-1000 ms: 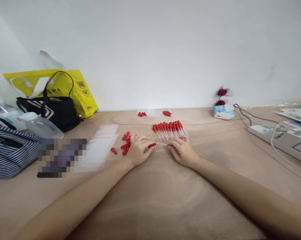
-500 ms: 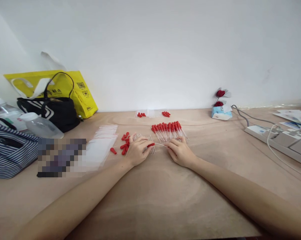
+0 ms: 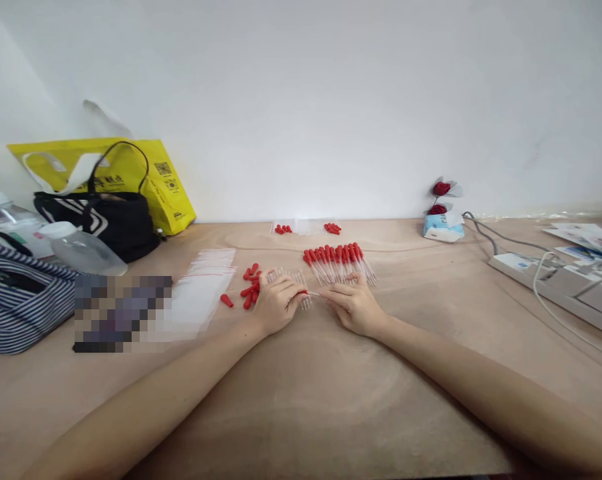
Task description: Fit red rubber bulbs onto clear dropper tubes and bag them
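My left hand (image 3: 279, 303) is closed on a red rubber bulb (image 3: 305, 292), of which only the narrow end shows past the fingertips. Opposite it, my right hand (image 3: 355, 308) pinches a thin clear dropper tube (image 3: 313, 294). The tube's end meets the mouth of the bulb; how deep it sits inside I cannot tell. Loose red bulbs (image 3: 249, 293) lie left of my left hand. Several bare tubes (image 3: 297, 275) rest behind and partly beneath its fingers. Beyond my right hand is a row of droppers with red bulbs fitted (image 3: 333, 257).
Clear zip bags (image 3: 195, 303) lie left of the loose bulbs. Small bags with red bulbs (image 3: 332, 229) are by the wall. A striped pouch (image 3: 21, 300), bottle (image 3: 83, 248), black bag (image 3: 115, 223) and yellow bag (image 3: 173, 193) crowd the left; a power strip (image 3: 555, 280) lies right.
My right hand has slid slightly left along the tube, so a shorter length shows between the hands. My left fingers now cover more of the red bulb.
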`<state>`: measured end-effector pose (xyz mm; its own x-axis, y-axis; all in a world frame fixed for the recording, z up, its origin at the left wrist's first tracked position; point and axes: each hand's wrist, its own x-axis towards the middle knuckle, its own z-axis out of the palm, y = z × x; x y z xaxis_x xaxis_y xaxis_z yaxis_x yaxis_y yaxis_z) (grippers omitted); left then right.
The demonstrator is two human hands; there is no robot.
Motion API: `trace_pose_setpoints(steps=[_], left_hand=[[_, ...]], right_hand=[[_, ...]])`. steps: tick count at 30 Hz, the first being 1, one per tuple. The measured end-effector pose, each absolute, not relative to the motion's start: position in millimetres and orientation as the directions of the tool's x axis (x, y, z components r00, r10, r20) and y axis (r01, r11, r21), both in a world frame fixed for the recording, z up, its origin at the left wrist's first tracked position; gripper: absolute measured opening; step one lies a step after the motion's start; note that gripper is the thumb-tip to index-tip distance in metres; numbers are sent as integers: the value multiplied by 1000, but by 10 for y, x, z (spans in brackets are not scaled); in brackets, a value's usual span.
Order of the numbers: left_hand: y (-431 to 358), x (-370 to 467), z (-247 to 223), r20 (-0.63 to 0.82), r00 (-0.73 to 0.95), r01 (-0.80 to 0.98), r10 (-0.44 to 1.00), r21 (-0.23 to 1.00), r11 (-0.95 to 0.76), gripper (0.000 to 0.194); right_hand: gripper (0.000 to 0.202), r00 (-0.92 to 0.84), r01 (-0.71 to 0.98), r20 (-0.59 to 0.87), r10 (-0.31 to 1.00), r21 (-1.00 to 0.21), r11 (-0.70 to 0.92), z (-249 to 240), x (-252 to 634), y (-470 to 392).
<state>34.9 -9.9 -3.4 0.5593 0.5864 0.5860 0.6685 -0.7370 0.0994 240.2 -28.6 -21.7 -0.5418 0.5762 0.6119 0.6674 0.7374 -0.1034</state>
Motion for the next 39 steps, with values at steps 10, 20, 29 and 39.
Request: trace_pose_setpoints(steps=[10, 20, 29, 39], left_hand=[[-108, 350, -18, 539, 647, 603, 540, 73, -795, 18], [-85, 346, -1, 496, 692, 557, 525, 96, -825, 17], [-77, 272, 28, 489, 639, 638, 594, 93, -764, 18], [-13, 8, 84, 717, 358, 839, 599, 34, -542, 22]], right_hand=[[30, -563, 714, 620, 547, 30, 700, -200, 2357, -272], [24, -551, 714, 562, 616, -64, 697, -190, 2269, -288], [21, -521, 755, 593, 614, -17, 656, -168, 2367, -315], [21, -219, 885, 601, 769, -209, 415, -138, 2123, -162]])
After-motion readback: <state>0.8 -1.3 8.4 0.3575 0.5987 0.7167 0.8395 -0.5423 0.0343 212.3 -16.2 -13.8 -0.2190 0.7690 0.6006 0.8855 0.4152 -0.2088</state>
